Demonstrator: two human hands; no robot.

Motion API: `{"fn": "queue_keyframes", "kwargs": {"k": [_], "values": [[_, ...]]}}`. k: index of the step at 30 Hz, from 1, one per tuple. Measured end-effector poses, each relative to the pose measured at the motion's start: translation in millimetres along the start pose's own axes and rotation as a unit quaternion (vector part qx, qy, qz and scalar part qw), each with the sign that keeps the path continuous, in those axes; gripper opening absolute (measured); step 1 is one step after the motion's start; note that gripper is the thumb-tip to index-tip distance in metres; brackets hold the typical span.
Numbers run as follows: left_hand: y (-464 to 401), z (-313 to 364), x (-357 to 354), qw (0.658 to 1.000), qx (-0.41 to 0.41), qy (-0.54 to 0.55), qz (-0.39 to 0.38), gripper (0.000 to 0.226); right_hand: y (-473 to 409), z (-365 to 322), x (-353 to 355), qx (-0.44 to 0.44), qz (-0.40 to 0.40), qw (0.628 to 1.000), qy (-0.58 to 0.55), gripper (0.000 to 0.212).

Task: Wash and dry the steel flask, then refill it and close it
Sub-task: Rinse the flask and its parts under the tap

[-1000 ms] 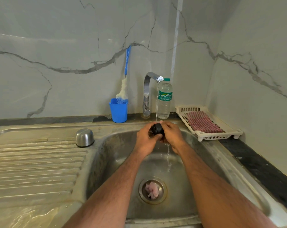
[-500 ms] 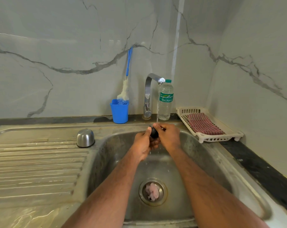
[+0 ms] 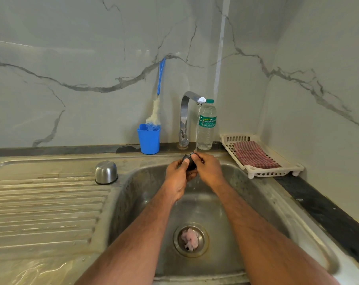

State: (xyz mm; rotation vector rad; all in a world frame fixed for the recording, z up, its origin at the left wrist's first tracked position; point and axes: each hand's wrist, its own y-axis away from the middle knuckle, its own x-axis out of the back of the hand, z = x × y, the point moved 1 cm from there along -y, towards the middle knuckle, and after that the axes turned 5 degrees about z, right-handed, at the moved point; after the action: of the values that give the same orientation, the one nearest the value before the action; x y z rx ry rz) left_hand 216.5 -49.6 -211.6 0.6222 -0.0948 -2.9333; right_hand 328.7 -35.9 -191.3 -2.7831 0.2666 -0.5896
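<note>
Head view: both hands, left hand [image 3: 177,177] and right hand [image 3: 208,168], pinch a black flask stopper [image 3: 189,163] under the running tap [image 3: 187,118], over the sink [image 3: 277,204]; steel cup [image 3: 106,172] on the drainboard, water bottle [image 3: 205,125] behind.

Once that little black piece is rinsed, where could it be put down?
Bare room: the ribbed drainboard left of the basin, in front of the steel cup. The back ledge is crowded: blue cup, tap, water bottle, white tray holding a cloth.

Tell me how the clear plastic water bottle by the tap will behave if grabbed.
The clear plastic water bottle with the green label looks full, so probably hefty. Its thin walls would likely dent under a squeeze. Tall and narrow, standing close to the steel tap, it may tip if nudged.
</note>
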Motion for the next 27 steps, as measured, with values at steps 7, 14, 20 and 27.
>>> {"fn": "queue_keyframes", "kwargs": {"k": [7, 14, 20, 27], "values": [[-3, -4, -2, 0.984, -0.118, -0.131, 0.025, 0.019, -2, 9, 6, -0.040, -0.012, 0.995, -0.096, 0.038], [0, -6, -2, 0.986, -0.118, -0.111, 0.037, 0.041, 1, 15, 11, -0.164, 0.003, 0.963, -0.215, 0.014], [5, -5, -5, 0.991, -0.103, -0.083, 0.013, 0.046, 9, 11, 16, -0.190, -0.039, 0.952, -0.239, 0.022], [7, 0, -6, 0.972, -0.149, -0.178, 0.037, 0.058, 11, 6, 10, -0.205, -0.099, 0.946, -0.231, 0.028]]}}
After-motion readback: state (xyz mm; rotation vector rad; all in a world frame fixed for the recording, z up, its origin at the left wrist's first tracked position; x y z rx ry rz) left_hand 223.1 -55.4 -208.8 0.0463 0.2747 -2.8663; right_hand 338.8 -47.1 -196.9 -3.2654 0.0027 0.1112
